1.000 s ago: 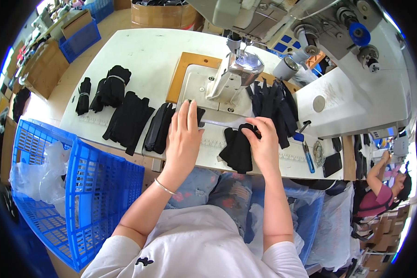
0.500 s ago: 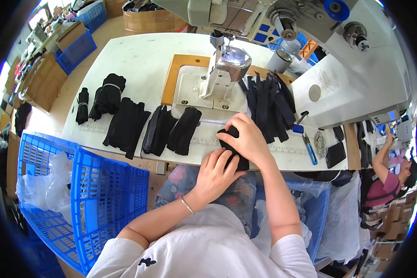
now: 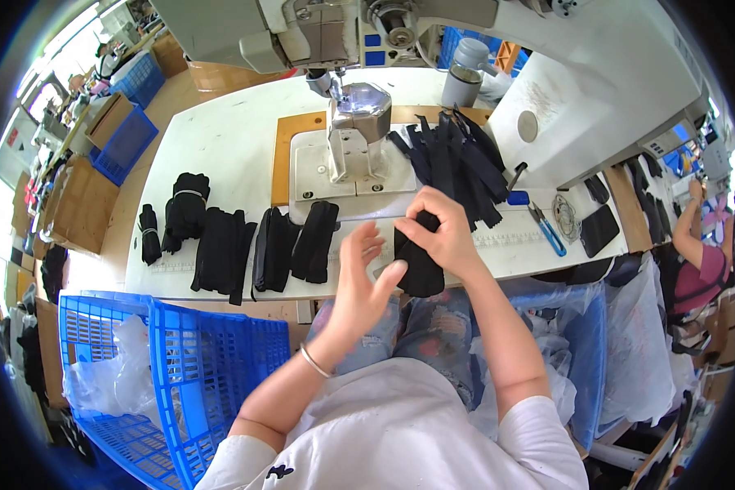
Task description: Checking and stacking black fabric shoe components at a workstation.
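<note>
My right hand (image 3: 443, 233) pinches the top of a bundle of black zipper strips (image 3: 420, 272) at the table's near edge. Its thumb and fingers close round the upper end, and the lower end hangs toward my lap. My left hand (image 3: 361, 273) is raised just left of the bundle, fingers apart and holding nothing; its thumb tip is beside the bundle, and I cannot tell whether they touch. Further left, several black bundles (image 3: 220, 249) lie in a row. Beyond my right hand, loose dark zipper strips (image 3: 457, 163) fan out beside the sewing machine's post (image 3: 358, 139).
The machine's arm (image 3: 596, 106) rises at the right. Blue-handled snips (image 3: 550, 233), a coil of thin cord (image 3: 565, 216) and a black pouch (image 3: 600, 231) lie on the white table (image 3: 212, 139). A blue crate (image 3: 220, 367) stands left of my legs. A co-worker (image 3: 701, 269) sits far right.
My left hand has let go of the bundle and lifted away to the left, its fingers opening. My right hand keeps its grip. The whole view has shifted slightly.
</note>
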The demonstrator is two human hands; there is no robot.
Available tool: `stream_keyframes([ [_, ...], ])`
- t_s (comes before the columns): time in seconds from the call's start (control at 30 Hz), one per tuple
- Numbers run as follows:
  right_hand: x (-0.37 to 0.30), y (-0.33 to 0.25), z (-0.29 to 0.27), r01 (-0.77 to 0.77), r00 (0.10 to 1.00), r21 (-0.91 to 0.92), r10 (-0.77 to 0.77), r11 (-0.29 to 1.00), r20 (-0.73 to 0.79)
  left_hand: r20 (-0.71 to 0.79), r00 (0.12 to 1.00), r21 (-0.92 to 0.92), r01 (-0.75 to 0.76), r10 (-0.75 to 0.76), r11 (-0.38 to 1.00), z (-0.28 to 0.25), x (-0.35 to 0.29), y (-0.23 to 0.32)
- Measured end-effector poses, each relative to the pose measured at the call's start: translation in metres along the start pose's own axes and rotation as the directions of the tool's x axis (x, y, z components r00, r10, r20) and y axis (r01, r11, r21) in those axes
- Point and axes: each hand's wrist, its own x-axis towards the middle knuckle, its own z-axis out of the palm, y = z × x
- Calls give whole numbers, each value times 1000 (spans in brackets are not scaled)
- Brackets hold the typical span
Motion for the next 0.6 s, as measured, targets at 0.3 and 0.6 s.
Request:
stream_keyframes([
  [0.3,8,-28,-14,89,993,38,-92,995,73,723,602,-270,698,-339,663,3,38,31],
  [0.6,7,-26,-17,60,992,-22,-57,998,111,517,708,-260,665,-481,700,16,36,33],
])
